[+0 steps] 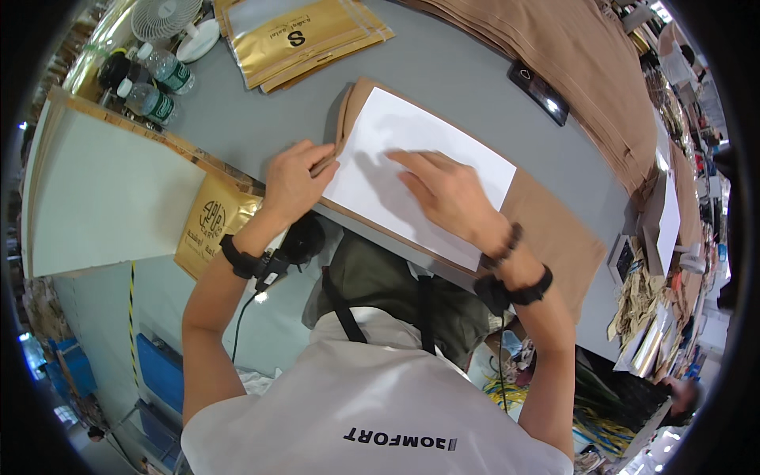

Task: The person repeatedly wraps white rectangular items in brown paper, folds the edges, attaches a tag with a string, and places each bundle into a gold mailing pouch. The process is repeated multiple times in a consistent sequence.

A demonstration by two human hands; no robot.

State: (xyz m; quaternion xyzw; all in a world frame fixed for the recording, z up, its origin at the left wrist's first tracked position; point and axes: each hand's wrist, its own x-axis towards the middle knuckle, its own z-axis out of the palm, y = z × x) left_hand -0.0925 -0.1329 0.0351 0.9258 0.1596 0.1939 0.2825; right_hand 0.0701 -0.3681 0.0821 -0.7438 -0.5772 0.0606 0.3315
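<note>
A white rectangular sheet (427, 172) lies flat on a folded piece of brown fabric (552, 219) in front of me. My left hand (301, 178) pinches the fabric's folded edge at the sheet's left side, thumb and fingers around it. Over the middle of the sheet is my right hand (445, 187), slightly blurred, fingers stretched out and thumb apart, with nothing in it. Its shadow falls on the sheet to the left. Whether its fingertips touch the sheet I cannot tell. Both wrists wear black straps.
Gold printed plastic bags (303, 44) lie stacked at the back. Two water bottles (148, 101) and a white fan (172, 24) stand at the left. A black phone (539, 92) rests beside a large brown fabric pile (570, 59). A pale board (113, 184) adjoins the grey table (451, 44).
</note>
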